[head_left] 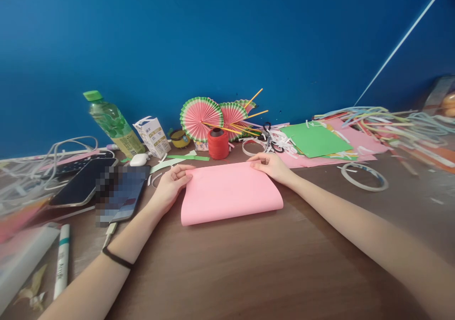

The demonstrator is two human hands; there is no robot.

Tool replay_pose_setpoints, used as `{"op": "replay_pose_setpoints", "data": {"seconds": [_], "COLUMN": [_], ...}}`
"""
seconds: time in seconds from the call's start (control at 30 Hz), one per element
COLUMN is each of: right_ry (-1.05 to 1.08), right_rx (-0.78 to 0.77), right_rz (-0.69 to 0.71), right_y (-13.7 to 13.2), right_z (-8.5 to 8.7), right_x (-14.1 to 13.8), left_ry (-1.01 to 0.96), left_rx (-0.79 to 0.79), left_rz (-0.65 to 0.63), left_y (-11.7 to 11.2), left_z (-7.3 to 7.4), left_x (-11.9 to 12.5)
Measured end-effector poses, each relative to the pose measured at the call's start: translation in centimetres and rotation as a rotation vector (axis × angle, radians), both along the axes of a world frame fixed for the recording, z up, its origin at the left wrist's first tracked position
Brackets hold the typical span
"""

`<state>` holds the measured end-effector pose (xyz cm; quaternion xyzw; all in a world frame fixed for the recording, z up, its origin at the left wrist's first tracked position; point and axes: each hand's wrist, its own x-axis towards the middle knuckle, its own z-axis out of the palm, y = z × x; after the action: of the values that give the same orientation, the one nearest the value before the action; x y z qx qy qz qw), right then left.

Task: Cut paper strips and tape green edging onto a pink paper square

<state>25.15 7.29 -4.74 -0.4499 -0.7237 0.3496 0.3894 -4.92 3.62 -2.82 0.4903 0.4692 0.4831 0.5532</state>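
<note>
A sheet of pink paper (231, 192) lies on the brown table in front of me, bent over on itself with a rounded, uncreased fold along the near side. My left hand (174, 183) pinches its far left corner between thumb and fingers. At the far right corner, my right hand (269, 166) holds the paper's edge, thumb and fingers closed on it. Just beyond the sheet stands a red spool of thread (218, 144). Behind the spool, pleated pink and green paper fans (201, 121) on yellow sticks lean by the blue wall.
Left are a green bottle (113, 125), a milk carton (152, 137), two phones (83, 182) (124, 194), tangled cables and a marker (62, 260). Right are green paper (316, 139), scissors (272, 140), a tape roll (365, 177) and paper strips.
</note>
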Motion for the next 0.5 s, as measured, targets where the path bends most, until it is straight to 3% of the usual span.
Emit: {"op": "replay_pose_setpoints", "data": {"seconds": [0.5], "right_ry": [-0.14], "right_rx": [0.196], "right_rz": [-0.088], "right_y": [-0.05], "right_z": [-0.26], "right_x": [-0.14], "left_ry": [0.181], "left_rx": [0.082], "left_rz": [0.02], "left_y": [0.05], "left_z": [-0.35], "left_x": [0.32]}}
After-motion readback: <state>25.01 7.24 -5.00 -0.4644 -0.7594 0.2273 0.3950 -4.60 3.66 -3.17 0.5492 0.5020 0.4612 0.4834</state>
